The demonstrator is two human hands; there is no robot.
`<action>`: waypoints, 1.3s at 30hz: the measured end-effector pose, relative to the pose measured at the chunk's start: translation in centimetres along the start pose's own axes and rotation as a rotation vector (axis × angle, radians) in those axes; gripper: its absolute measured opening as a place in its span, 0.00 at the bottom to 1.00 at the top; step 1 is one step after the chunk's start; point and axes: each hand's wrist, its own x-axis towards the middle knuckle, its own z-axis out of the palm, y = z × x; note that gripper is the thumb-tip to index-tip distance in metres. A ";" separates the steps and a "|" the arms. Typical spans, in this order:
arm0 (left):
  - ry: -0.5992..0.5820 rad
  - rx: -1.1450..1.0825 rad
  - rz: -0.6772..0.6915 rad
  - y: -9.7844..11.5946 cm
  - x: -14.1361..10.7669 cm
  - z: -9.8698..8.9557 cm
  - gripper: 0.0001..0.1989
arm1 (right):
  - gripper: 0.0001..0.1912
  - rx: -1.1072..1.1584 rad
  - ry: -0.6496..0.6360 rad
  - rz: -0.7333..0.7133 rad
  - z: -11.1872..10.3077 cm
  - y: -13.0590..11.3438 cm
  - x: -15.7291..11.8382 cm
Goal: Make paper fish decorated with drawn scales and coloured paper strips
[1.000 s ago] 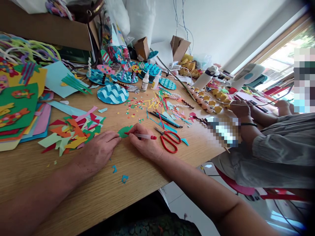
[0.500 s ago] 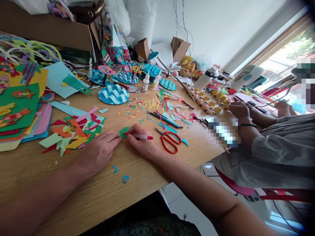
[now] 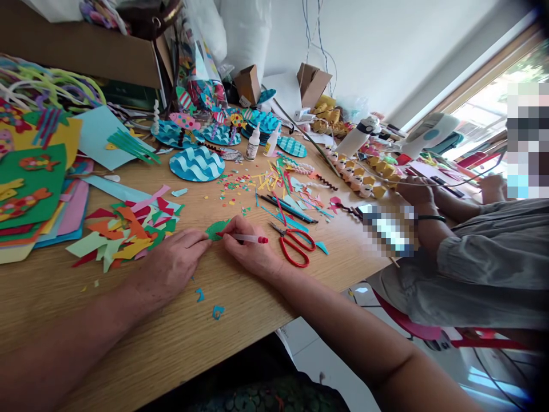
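My right hand (image 3: 249,250) is closed around a pen with a red cap end and a pale, see-through barrel (image 3: 244,237). Its red tip touches a small green paper piece (image 3: 217,230) lying on the table. On the left edge of that paper, my left hand (image 3: 178,258) keeps its fingertips pressed, the fingers together. Red-handled scissors (image 3: 297,245) lie to the right of my right hand, and blue paper scraps (image 3: 218,312) lie nearer the table's front. Left of my left hand is a pile of coloured paper offcuts (image 3: 128,229).
Behind my hands stand two glue bottles (image 3: 253,143) beside a blue wavy-patterned disc (image 3: 197,165). Dark pens (image 3: 287,209) and tiny paper bits lie in the middle. Coloured sheets (image 3: 38,189) are stacked at left. A co-worker's arm (image 3: 433,229) rests at right near a blurred phone.
The pen and both hands hold almost the same positions over the green paper. Only a slight shift of the whole view shows.
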 end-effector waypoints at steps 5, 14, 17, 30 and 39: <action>0.011 0.005 -0.004 -0.1 -0.1 0.2 0.20 | 0.02 0.012 0.018 0.009 0.0 0.0 0.0; 0.010 -0.008 0.001 0.0 0.0 0.1 0.20 | 0.02 0.091 -0.017 0.031 0.4 0.3 0.2; 0.003 -0.025 -0.009 0.0 0.0 0.1 0.19 | 0.02 0.090 -0.031 0.027 0.5 0.4 0.2; 0.023 -0.001 0.019 -0.1 -0.1 0.3 0.20 | 0.02 0.079 -0.036 -0.001 0.7 0.8 0.3; 0.024 0.013 0.018 -0.1 -0.2 0.3 0.20 | 0.02 0.042 -0.016 0.010 0.5 0.6 0.3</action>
